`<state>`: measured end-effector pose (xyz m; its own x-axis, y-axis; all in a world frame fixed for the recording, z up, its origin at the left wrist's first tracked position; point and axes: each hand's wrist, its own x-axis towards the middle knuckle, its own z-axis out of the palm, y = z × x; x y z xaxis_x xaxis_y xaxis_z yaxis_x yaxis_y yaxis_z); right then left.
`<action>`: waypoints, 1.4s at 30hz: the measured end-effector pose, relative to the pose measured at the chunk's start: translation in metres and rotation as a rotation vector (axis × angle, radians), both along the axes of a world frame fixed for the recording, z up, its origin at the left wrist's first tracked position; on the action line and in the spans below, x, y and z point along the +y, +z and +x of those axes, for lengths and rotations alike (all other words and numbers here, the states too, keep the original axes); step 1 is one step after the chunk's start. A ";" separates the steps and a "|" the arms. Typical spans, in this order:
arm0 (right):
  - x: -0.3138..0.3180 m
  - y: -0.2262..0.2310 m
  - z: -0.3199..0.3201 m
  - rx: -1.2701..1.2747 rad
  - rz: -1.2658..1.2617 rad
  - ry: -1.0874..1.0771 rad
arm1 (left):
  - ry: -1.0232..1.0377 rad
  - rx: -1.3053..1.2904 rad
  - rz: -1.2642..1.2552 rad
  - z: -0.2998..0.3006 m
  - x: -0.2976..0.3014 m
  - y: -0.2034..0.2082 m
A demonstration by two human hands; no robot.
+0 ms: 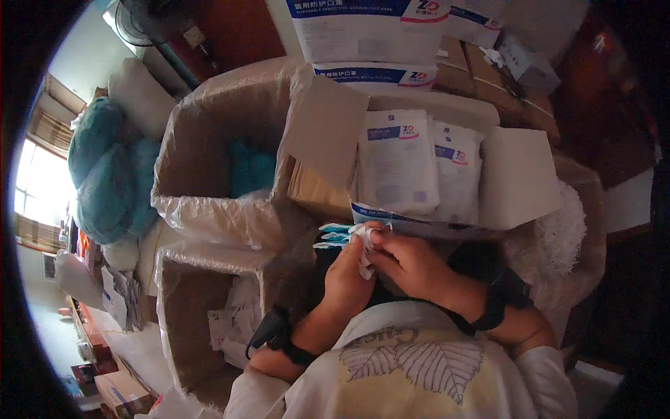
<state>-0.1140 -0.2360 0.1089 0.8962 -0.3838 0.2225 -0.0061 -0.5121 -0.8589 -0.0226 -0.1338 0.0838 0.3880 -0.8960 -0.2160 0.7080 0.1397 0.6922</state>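
Pinching white material (365, 237) by teal masks (333, 237) with left hand (345, 279), right hand (413, 267).
Already in carton (520, 183), upper right of centre: white packets (401, 164); not yet: masks.

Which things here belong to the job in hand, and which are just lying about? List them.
Seemingly in use:
teal-and-white bundle, pinched between left hand and right hand
open carton just beyond, holding white packets
upper plastic-lined box, with teal contents

Seemingly lying about:
fan, upper left
teal sacks, far left
small pale box, upper right
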 end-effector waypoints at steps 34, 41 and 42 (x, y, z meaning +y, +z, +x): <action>-0.005 0.008 -0.016 0.506 1.128 0.302 | -0.073 0.056 0.069 -0.012 0.012 -0.017; -0.011 0.011 -0.025 0.383 0.549 0.420 | 0.073 0.551 -0.050 -0.001 0.007 0.011; -0.011 0.018 -0.026 0.366 0.430 0.427 | 0.062 0.565 -0.056 0.002 0.009 0.014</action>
<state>-0.1399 -0.2473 0.1271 0.9762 0.0317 -0.2145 -0.2075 -0.1497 -0.9667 -0.0206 -0.1245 0.0974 0.2779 -0.8913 -0.3583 0.9555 0.2179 0.1988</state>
